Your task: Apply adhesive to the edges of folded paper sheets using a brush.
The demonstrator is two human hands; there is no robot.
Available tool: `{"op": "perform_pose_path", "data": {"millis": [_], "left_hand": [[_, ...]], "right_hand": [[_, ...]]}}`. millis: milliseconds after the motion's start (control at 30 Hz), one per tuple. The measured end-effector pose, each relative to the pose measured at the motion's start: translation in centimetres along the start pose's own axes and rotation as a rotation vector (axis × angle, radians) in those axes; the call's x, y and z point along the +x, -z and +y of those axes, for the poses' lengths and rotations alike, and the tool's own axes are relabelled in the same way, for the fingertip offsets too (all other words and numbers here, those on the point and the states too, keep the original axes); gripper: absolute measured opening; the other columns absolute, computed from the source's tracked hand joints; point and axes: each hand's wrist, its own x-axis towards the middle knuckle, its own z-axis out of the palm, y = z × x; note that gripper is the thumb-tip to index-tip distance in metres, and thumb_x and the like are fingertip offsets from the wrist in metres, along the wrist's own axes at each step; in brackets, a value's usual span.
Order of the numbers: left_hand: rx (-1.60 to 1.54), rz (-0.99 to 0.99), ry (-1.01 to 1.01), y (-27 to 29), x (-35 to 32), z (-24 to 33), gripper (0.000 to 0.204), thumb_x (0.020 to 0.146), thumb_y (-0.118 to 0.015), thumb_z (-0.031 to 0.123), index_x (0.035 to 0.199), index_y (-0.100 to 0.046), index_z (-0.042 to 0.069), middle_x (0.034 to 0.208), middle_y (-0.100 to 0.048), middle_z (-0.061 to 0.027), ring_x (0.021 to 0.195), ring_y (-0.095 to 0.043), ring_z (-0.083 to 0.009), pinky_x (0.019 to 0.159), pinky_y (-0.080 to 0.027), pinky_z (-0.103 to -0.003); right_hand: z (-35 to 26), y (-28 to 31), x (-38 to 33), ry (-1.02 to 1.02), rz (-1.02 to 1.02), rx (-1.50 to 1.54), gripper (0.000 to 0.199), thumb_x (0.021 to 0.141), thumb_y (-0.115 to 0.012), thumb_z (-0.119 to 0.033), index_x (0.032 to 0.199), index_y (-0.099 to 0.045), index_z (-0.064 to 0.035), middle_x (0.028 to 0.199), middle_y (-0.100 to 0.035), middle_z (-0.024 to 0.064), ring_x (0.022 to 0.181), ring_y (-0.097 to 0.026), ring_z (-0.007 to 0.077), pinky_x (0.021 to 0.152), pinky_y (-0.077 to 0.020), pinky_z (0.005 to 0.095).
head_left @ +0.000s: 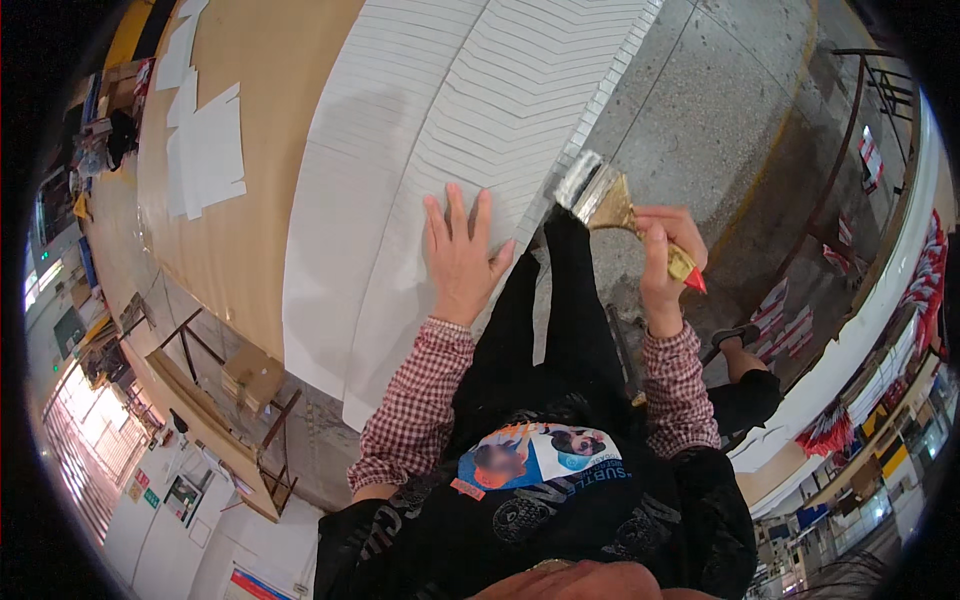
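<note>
My left hand [462, 250] lies flat with fingers spread on large white sheets [350, 215], which overlap in a long row of evenly stepped edges across the table. In my right hand [670, 255] is a paintbrush [610, 200], its wooden handle red at the tip. The brush's pale, coated bristles point up and left, at the near right border of the stepped sheets. Whether the bristles touch the paper I cannot tell. Checked sleeves cover both my forearms.
The tan table top [270, 120] runs along the left, with cut white paper pieces [210, 150] on it. A cardboard box [255, 378] sits at lower left. To the right are concrete floor [720, 90], another person's leg [745, 375] and a white-topped table [840, 350].
</note>
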Motion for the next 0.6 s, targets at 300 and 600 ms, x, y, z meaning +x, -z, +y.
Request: {"op": "perform_pose_path", "data": {"millis": [300, 600], "left_hand": [[0.054, -0.061, -0.152, 0.9, 1.8, -1.0, 0.046, 0.091, -0.051, 0.032, 0.133, -0.049, 0.014, 0.134, -0.045, -0.0229, 0.115, -0.046, -0.048, 0.083, -0.05, -0.045], [0.014, -0.032, -0.126, 0.4, 2.0, -0.8, 0.05, 0.087, -0.057, 0.035, 0.131, -0.05, 0.013, 0.133, -0.045, -0.0245, 0.115, -0.045, -0.0484, 0.086, -0.048, -0.047]], "right_hand": [[-0.3, -0.4, -3.0, 0.047, -0.06, -0.017, 0.012, 0.084, -0.056, -0.005, 0.076, -0.063, 0.0019, 0.083, -0.067, 0.0138, 0.074, -0.062, 0.0211, 0.067, -0.0483, 0.0295], [-0.2, -1.5, -4.0, 0.037, -0.064, -0.034, 0.011, 0.082, -0.058, -0.006, 0.075, -0.063, 0.001, 0.082, -0.067, 0.0137, 0.071, -0.062, 0.0221, 0.064, -0.0487, 0.03]]}}
